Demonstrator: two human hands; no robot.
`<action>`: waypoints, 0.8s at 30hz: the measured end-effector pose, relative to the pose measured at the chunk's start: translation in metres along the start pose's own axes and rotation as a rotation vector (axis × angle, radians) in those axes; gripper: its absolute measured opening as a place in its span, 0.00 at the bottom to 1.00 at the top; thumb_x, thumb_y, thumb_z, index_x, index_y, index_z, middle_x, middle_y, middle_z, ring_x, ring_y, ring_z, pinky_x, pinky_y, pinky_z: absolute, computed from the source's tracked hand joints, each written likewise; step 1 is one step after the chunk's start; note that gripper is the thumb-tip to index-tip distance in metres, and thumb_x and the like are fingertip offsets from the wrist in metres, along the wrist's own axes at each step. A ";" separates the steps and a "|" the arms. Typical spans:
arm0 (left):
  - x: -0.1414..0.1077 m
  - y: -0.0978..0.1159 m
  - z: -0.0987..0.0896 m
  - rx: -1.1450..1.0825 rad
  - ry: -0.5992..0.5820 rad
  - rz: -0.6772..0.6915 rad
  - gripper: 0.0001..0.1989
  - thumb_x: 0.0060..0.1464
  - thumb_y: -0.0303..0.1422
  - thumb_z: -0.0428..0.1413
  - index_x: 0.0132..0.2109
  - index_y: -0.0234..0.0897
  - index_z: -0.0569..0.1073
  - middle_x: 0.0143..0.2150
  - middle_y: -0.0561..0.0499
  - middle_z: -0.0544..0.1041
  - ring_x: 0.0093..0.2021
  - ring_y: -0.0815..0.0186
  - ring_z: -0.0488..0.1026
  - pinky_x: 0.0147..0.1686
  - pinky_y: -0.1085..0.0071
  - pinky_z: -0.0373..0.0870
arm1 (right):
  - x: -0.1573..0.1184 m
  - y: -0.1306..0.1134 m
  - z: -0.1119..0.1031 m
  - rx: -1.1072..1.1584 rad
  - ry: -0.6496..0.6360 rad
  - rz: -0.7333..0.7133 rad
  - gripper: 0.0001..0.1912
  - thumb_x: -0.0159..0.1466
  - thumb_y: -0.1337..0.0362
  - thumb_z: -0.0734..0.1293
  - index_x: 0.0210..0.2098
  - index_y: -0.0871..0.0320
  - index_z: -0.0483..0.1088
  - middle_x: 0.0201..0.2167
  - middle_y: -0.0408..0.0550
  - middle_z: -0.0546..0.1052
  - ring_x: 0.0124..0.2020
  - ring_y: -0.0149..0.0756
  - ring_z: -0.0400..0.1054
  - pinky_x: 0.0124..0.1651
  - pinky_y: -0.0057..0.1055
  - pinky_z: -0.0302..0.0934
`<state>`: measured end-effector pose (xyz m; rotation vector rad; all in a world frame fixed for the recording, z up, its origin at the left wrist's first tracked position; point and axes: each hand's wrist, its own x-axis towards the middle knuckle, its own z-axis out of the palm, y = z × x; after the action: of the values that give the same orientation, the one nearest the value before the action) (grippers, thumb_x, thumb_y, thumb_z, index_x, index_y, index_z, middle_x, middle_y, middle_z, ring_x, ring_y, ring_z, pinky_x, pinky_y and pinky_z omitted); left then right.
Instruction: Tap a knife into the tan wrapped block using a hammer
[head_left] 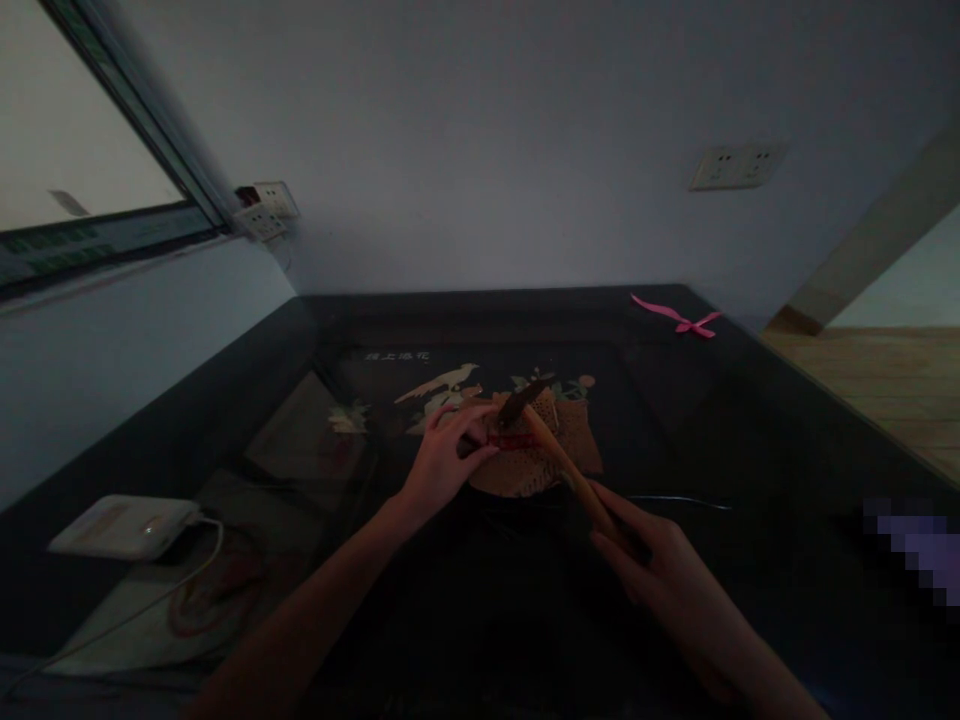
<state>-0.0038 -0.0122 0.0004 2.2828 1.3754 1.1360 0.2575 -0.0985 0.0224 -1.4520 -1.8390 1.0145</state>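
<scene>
Left hand [448,452] pinches red piece [516,440] over brown mat [517,478]; right hand [660,555] grips hammer-like tool [568,467], head beside piece (likely striking step). Calls for fingertips clear.

The right hand [660,560] hides the wooden handle's [574,475] lower end; the left hand [442,455] covers the red piece's [514,440] left end. Toward the tabletop's [780,590] right edge, a pixelated purple shape [926,555] is cut off.
</scene>
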 end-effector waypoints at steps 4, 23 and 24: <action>-0.003 0.001 -0.001 0.040 0.014 0.053 0.16 0.54 0.29 0.61 0.50 0.44 0.73 0.30 0.58 0.78 0.36 0.65 0.76 0.62 0.53 0.50 | 0.000 -0.001 0.000 -0.015 0.007 -0.021 0.27 0.62 0.63 0.61 0.60 0.62 0.67 0.50 0.55 0.78 0.43 0.46 0.77 0.41 0.40 0.73; -0.005 0.002 0.001 -0.023 0.145 0.022 0.04 0.55 0.32 0.59 0.40 0.41 0.77 0.34 0.53 0.81 0.35 0.63 0.77 0.55 0.56 0.65 | 0.001 0.003 0.001 0.007 -0.021 0.033 0.28 0.62 0.63 0.61 0.61 0.62 0.66 0.46 0.55 0.80 0.38 0.45 0.78 0.35 0.39 0.74; -0.005 0.002 0.001 -0.023 0.147 0.019 0.03 0.55 0.32 0.59 0.38 0.41 0.77 0.33 0.53 0.81 0.36 0.63 0.77 0.54 0.56 0.66 | 0.000 0.003 0.001 0.005 -0.025 0.042 0.28 0.62 0.63 0.61 0.61 0.63 0.65 0.43 0.55 0.82 0.35 0.45 0.78 0.33 0.39 0.74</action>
<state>-0.0032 -0.0172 -0.0017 2.2401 1.3867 1.3429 0.2585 -0.0979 0.0195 -1.4866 -1.8294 1.0611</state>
